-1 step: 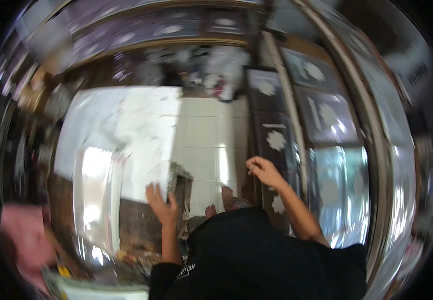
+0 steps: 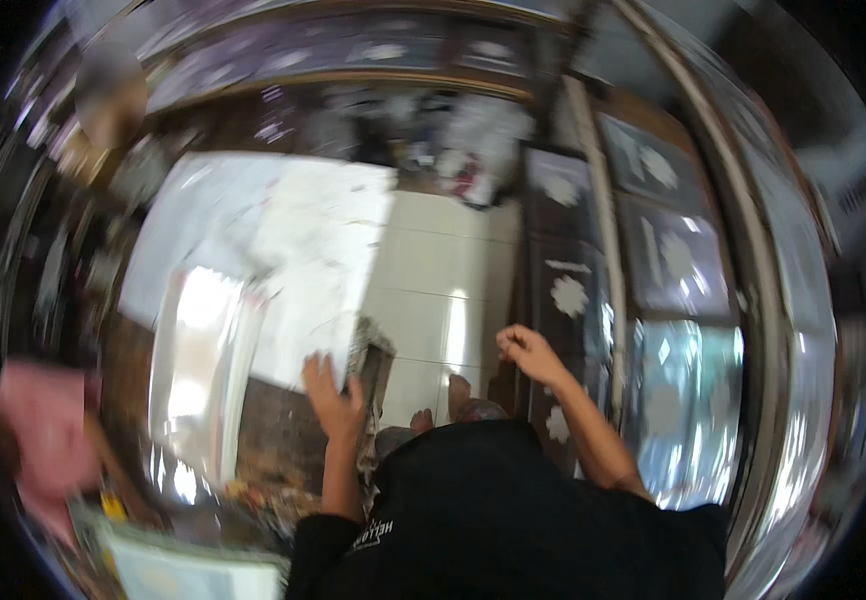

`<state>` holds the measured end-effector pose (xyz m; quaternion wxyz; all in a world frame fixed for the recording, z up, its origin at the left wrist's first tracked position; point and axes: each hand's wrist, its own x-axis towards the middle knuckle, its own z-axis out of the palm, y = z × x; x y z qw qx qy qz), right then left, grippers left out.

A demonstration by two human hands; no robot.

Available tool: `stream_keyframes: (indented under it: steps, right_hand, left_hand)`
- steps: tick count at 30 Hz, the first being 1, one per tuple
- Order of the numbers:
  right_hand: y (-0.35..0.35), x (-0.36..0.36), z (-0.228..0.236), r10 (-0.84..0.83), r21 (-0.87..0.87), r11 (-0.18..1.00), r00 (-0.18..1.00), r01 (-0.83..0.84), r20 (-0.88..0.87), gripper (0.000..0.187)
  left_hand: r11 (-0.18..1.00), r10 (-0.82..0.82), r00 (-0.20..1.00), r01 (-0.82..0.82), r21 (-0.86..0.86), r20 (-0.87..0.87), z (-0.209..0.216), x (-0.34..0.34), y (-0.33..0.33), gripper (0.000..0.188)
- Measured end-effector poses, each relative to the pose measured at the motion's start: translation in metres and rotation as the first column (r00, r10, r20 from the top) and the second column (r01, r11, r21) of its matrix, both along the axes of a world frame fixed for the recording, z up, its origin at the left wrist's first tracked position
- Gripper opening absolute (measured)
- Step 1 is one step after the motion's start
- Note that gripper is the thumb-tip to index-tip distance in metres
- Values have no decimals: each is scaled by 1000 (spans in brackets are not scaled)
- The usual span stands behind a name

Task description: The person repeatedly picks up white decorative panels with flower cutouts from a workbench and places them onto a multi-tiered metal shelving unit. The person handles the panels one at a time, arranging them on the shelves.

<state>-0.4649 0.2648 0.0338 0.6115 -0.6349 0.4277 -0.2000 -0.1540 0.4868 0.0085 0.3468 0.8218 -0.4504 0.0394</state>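
Observation:
My left hand (image 2: 334, 401) rests with its fingers stretched out at the near edge of a white sheet or board (image 2: 318, 245), which lies on a dark wooden table (image 2: 278, 440). Nothing shows in that hand. Beside the sheet lies a shiny, clear-wrapped white package (image 2: 193, 360), bright with glare. Over on the right, my right hand (image 2: 530, 354) hangs in the air with its fingers curled in. I see nothing in it. It is nearest to dark boxed panels with white flower shapes (image 2: 568, 295). The picture is somewhat blurred.
A light tiled floor (image 2: 433, 260) runs between the table and the stacked panels. Wooden rails (image 2: 598, 215) divide the stacks on the right. Plastic bags (image 2: 488, 125) lie at the far end. At the lower left are a pink cloth-like item (image 2: 48, 425) and a pale framed panel (image 2: 188, 575). A person (image 2: 111, 95) is at the far left.
The whole view has shifted, so the table and panels sit slightly farther right. My left hand stays at the sheet's near edge, and my right hand keeps its curled pose.

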Motion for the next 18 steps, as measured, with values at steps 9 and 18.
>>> stream_keyframes:
  steps: [9,18]
  right_hand:
    - [2,-50,-241,538,315,840,752,-441,-381,31]
    - [-112,-59,-269,571,264,801,551,-538,-609,36]
  left_hand:
    - [896,444,896,-443,36,-19,19,-26,18,53]
    - [811,572,815,-579,86,97,29,-33,30,48]
